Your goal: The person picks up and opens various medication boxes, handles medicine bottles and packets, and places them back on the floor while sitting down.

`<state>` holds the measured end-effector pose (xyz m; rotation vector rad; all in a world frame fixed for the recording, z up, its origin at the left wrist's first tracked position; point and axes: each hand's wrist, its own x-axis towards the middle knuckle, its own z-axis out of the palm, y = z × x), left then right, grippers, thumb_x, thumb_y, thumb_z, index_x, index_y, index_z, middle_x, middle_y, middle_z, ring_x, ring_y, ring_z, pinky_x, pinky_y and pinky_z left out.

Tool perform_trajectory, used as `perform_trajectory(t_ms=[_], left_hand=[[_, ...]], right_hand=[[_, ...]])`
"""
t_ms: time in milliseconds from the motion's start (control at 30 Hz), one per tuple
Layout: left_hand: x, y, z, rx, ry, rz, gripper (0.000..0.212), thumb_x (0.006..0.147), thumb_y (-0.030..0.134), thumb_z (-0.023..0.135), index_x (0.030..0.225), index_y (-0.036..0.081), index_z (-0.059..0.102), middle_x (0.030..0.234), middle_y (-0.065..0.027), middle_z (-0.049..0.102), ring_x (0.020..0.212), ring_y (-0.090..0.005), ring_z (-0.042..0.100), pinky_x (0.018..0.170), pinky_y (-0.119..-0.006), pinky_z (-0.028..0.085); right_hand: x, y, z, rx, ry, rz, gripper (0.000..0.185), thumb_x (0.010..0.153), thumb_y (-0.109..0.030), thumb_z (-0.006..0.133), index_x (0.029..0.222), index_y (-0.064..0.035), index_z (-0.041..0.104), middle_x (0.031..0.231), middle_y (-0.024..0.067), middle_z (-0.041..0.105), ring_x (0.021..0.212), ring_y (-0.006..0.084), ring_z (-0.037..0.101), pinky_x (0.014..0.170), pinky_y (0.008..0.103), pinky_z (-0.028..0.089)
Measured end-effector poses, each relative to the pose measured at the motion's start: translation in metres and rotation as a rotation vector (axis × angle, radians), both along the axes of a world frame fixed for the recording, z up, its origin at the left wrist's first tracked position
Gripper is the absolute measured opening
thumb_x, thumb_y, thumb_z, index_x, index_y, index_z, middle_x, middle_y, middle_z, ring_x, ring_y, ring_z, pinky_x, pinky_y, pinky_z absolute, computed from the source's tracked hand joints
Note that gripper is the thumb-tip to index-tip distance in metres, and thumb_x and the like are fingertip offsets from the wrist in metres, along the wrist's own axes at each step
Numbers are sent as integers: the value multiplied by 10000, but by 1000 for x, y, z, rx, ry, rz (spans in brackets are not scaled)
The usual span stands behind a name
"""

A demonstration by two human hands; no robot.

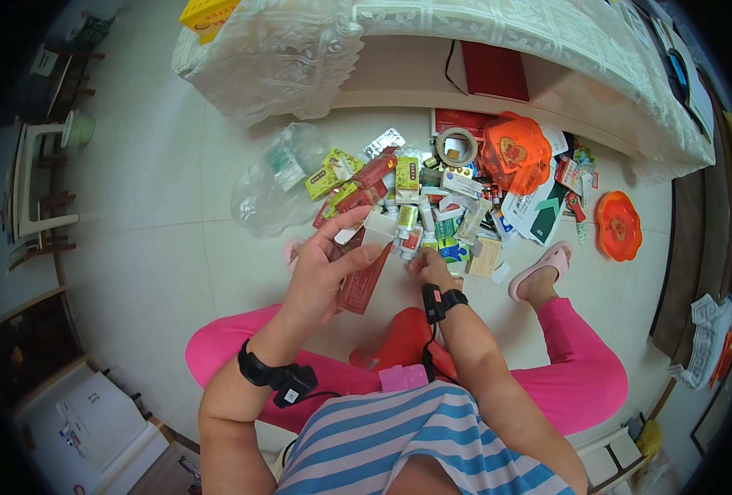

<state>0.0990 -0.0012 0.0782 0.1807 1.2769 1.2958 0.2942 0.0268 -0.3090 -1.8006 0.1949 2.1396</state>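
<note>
My left hand [328, 266] holds a red cardboard box [361, 281] with its white end flaps raised. My right hand [431, 267] is low at the near edge of the pile, by a small white bottle [410, 242]; whether its fingers grip anything is hidden. Beyond both hands lie green-yellow boxes [408, 176], red boxes [375, 168], a white carton [461, 184], a blister pack [384, 142] and a roll of tape [457, 147]. A light wooden-looking block [484, 257] lies right of my right hand.
Orange flower-shaped plastic trays [514, 154] sit at the pile's right, another orange tray [619, 226] farther right. Clear plastic bags [267, 198] lie left. A cabinet under a lace cloth [267, 68] stands beyond. Pink slippers [542, 269] and a red plastic stool [397, 340] are near my legs.
</note>
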Motion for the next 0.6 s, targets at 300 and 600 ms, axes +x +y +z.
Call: perform_trajectory(t_ms=[300, 600], left_hand=[[-11, -4, 0, 4, -7, -19, 576, 873, 71, 652, 1397, 17, 417, 1101, -218, 645, 1030, -247, 654, 846, -327, 531], [-1, 21, 8, 44, -72, -148, 553, 869, 65, 659, 1374, 24, 439, 1103, -209, 643, 1029, -243, 651, 843, -331, 536]], right_hand=[[-35, -3, -26, -42, 57, -162, 210, 924, -203, 587, 1101, -90, 578, 1178, 67, 592, 1003, 330, 573, 949, 524, 386], [15, -28, -169, 57, -78, -327, 186, 884, -222, 711, 970, -105, 596, 820, 51, 563, 627, 180, 525, 473, 328, 426]])
